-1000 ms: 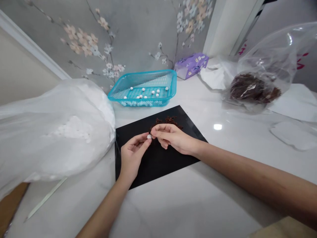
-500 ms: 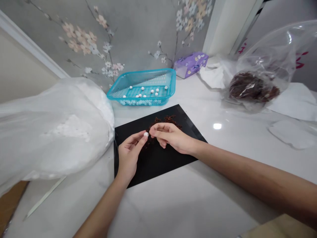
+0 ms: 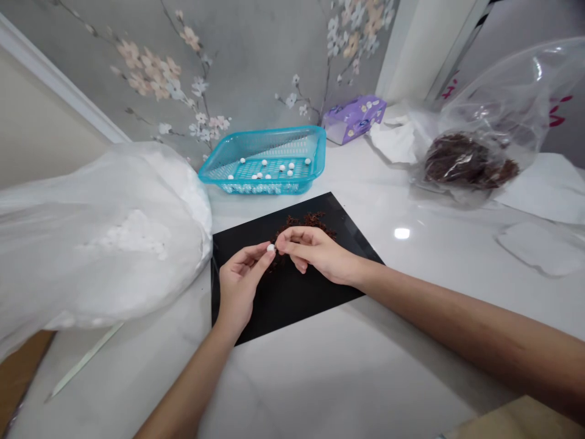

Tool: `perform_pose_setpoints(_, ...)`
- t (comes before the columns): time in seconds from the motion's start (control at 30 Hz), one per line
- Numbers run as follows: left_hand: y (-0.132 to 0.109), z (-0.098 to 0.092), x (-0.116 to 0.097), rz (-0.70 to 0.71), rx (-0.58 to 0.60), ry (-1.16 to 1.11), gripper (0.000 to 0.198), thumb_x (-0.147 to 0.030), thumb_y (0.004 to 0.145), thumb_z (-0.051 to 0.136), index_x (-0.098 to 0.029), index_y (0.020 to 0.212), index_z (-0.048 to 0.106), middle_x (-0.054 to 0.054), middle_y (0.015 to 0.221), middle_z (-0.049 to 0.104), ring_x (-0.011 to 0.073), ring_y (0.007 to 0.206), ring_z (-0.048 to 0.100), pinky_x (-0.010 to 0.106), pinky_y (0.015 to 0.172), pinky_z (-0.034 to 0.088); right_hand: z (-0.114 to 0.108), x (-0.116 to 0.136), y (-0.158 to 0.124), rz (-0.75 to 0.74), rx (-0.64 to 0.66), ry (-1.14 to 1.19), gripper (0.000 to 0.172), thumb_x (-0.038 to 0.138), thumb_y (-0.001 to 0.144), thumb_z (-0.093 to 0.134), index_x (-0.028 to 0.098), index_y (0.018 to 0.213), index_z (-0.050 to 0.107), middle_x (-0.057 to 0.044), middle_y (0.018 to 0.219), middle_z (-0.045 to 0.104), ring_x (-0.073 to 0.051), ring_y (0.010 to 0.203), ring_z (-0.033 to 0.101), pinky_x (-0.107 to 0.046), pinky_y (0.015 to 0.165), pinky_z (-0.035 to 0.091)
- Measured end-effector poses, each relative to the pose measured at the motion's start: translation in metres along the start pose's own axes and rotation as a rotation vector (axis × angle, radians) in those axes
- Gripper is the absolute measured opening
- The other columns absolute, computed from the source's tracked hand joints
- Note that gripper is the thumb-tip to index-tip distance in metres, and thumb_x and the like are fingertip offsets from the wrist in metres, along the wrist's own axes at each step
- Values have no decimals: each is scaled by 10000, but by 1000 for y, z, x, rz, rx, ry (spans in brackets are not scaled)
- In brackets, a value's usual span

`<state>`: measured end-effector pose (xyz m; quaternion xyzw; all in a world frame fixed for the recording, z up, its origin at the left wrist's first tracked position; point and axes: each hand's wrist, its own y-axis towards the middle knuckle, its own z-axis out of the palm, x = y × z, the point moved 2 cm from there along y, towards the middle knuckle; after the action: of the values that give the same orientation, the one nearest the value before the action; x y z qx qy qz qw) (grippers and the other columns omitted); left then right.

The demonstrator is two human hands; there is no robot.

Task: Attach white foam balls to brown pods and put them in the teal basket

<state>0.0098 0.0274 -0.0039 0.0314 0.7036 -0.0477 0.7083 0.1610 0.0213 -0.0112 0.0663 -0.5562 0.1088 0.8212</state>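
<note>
My left hand [image 3: 241, 277] pinches a small white ball [image 3: 271, 248] between thumb and fingertips, above a black mat [image 3: 292, 305]. Close to the ball's right side, my right hand [image 3: 313, 251] has its thumb and index finger pressed together. Whatever those right fingertips hold, if anything, is too small to make out. Behind the right hand, a loose pile of dark reddish-brown shreds [image 3: 315, 221] lies on the mat, partly covered by the hands.
A turquoise basket [image 3: 262, 183] behind the mat holds several white balls. On the left bulges a large white plastic bag [image 3: 137, 244], with a pale thin stick [image 3: 85, 363] below it. A purple tissue pack [image 3: 355, 119] and a clear bag of brown shreds [image 3: 466, 161] stand back right.
Almost nothing differs. Both hands keep their place, the ball still in the left fingertips; the whole view has shifted very slightly.
</note>
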Motion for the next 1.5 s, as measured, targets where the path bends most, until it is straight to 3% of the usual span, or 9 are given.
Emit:
perform_pose_setpoints(0.37, 0, -2, 1, 23, -19, 20, 179, -243, 622, 752, -211, 796, 723, 11, 760, 711, 126, 706, 622, 246, 685, 491, 2, 0, -1, -19, -22, -17, 256, 388, 722, 661, 158, 788, 570, 70, 615, 483, -20, 404, 389, -188, 411, 333)
perform_pose_setpoints(0.67, -1, -3, 2, 43, -7, 29, 161, -232, 622, 754, -214, 779, 728, 10, 734, 711, 124, 690, 624, 238, 668, 501, 2, 2, -1, -11, 10, -61, 252, 386, 737, 647, 157, 780, 551, 83, 553, 459, -21, 390, 394, -176, 395, 326)
perform_pose_setpoints(0.97, 0, -5, 2, 51, -14, 61, 167, -234, 603, 764, -214, 765, 731, 24, 772, 730, 160, 725, 651, 278, 699, 521, 2, 3, -1, 42, 18, -61, 263, 384, 719, 667, 165, 772, 532, 99, 493, 415, -19, 337, 337, -160, 311, 252)
perform_pose_setpoints(1.23, 1, -2, 1, -20, -10, -44, 150, -240, 629, 753, -222, 778, 734, 11, 808, 732, 100, 715, 630, 204, 694, 493, 6, 0, -2, 17, -54, -61, 278, 404, 716, 654, 166, 712, 511, 97, 521, 355, -7, 378, 275, -152, 329, 175)
perform_pose_setpoints(1.4, 0, 0, 0, -57, 12, -49, 144, -242, 645, 744, -216, 787, 735, 6, 791, 731, 85, 697, 626, 182, 688, 488, 7, 1, -3, 86, -9, 33, 323, 447, 769, 579, 170, 663, 452, 85, 552, 381, -3, 372, 215, -180, 349, 111)
perform_pose_setpoints(1.5, 1, 0, 1, -51, 8, -58, 112, -270, 673, 722, -207, 765, 734, 10, 771, 727, 85, 673, 620, 183, 669, 488, 5, 3, -4, -25, -131, -50, 216, 374, 803, 542, 174, 740, 492, 68, 595, 423, -17, 397, 265, -188, 362, 174)
